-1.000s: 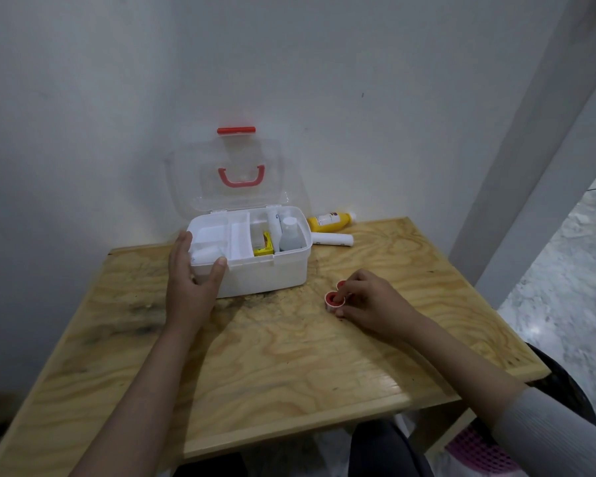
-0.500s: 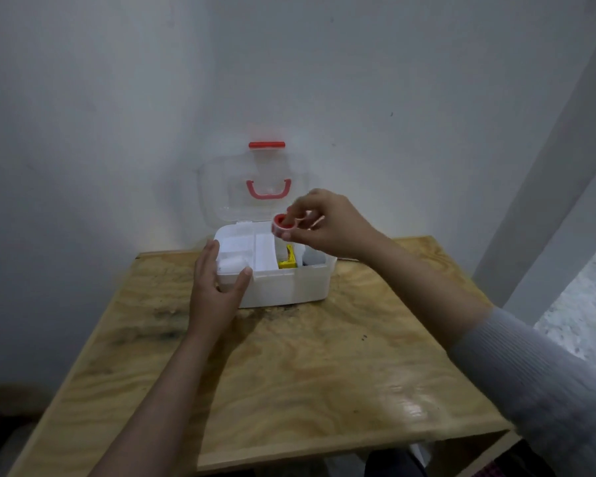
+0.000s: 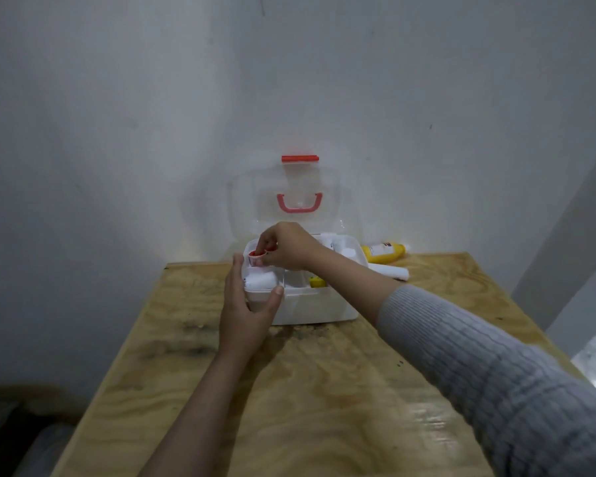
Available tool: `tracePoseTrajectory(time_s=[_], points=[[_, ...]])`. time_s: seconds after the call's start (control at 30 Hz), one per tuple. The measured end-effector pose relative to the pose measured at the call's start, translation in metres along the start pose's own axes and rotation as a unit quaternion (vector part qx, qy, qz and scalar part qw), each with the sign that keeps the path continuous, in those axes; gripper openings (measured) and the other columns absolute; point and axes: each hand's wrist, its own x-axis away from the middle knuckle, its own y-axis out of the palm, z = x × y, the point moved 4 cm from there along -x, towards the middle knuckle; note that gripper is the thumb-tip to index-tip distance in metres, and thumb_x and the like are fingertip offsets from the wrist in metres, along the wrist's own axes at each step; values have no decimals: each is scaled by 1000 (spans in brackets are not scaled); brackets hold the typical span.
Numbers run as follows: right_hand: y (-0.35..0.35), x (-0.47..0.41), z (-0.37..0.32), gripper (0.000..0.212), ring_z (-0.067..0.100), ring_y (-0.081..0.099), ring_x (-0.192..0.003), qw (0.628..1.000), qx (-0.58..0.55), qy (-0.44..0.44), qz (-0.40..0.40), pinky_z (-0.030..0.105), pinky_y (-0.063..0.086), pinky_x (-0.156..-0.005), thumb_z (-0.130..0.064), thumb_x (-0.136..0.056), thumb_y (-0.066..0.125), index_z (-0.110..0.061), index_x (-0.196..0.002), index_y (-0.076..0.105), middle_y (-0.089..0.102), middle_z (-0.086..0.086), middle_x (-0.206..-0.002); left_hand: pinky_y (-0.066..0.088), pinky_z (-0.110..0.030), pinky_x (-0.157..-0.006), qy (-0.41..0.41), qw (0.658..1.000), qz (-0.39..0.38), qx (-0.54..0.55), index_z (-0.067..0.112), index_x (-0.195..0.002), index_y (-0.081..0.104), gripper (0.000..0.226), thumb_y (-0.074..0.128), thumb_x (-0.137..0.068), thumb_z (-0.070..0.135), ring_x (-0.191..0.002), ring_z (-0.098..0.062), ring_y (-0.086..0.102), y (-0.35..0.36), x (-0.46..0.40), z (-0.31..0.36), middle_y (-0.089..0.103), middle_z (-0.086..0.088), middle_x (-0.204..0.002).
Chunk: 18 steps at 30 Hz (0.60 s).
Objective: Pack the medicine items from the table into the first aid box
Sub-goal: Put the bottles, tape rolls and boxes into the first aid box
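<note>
Between the right hand's [image 3: 288, 247] pinched fingertips, the small red-rimmed tape roll [image 3: 257, 257] hangs axis-up over the first aid box's [image 3: 319, 306] far-left compartment (just beyond the left hand [image 3: 246, 313], clamped around that box corner); release looks straight down.

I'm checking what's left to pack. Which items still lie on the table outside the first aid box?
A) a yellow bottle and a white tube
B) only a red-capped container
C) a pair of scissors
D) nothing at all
A: the yellow bottle and the white tube lie on the table to the right of the first aid box.
</note>
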Motion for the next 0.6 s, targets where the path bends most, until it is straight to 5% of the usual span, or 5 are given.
tracePoseTrajectory(time_s=[0.2,0.37,0.47,0.6], points=[[-12,5,2,28,14,63,-87,1000,-15,2,18,19,44,-72,-20,-80,71,-10,-106,71,71,8,-109,48,-34,-96,-2,1000,-2,-8,39,-148,13,86,66,-80,41,-131,-11,35,0,0,-3,22,9,-155],[-85,42,47,17,-2,55,-63,972,-108,37,206,2,41,-58,-19,-81,71,-11,-95,74,73,2,-89,49,-37,-97,-5,1000,-2,10,41,-146,17,82,66,-80,42,-130,-11,38,1,0,-6,27,11,-152],[-109,82,112,8,-5,57,-57,935,-102,121,317,10,42,-60,-18,-79,69,-15,-85,75,69,-7,-72,49,-33,-95,4,1000,5,16,39,-145,20,79,66,-81,39,-127,-9,40,1,0,-6,31,10,-150],[-91,122,194,20,13,60,-79,936,-30,239,255,24,44,-76,-11,-76,67,-11,-95,72,72,7,-99,50,-32,-91,2,1000,12,25,37,-144,25,76,67,-81,35,-124,-10,43,3,0,-5,35,8,-148]])
